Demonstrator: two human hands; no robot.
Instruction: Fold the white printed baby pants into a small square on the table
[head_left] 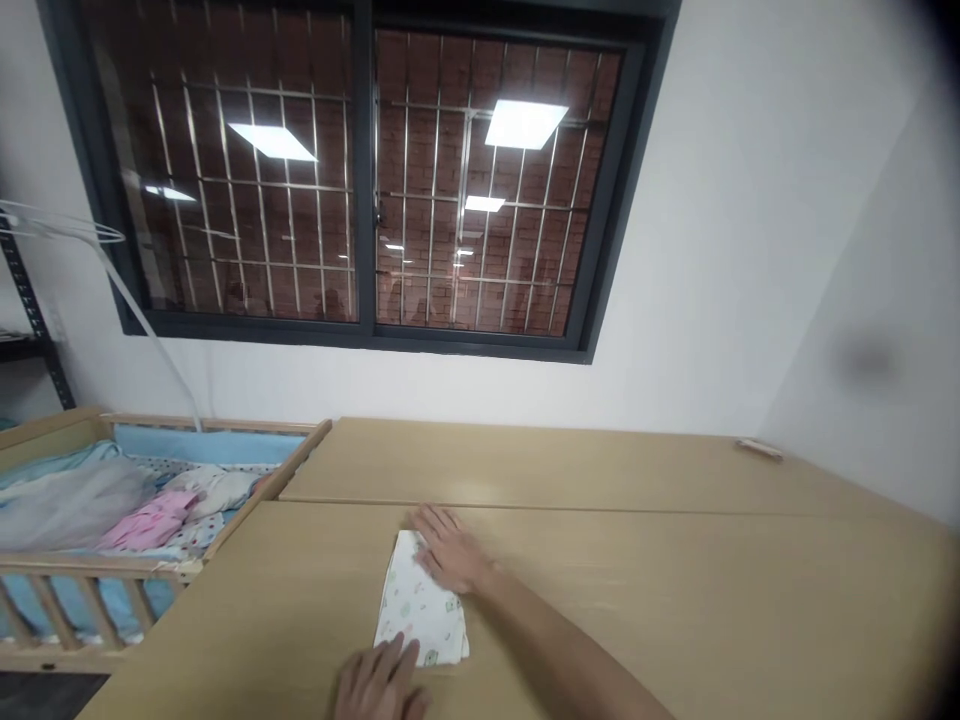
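A small folded white cloth (421,608) with little printed figures lies on the light wooden table (675,590). My right hand (448,553) rests flat on its far end, fingers stretched out. My left hand (379,682) lies on the near end at the bottom edge of the view, fingers spread and partly cut off.
A wooden baby cot (150,570) with blue lining and pink and white clothes (154,520) stands to the left of the table. A barred window (360,180) fills the wall ahead. A small flat object (759,449) sits at the table's far right edge.
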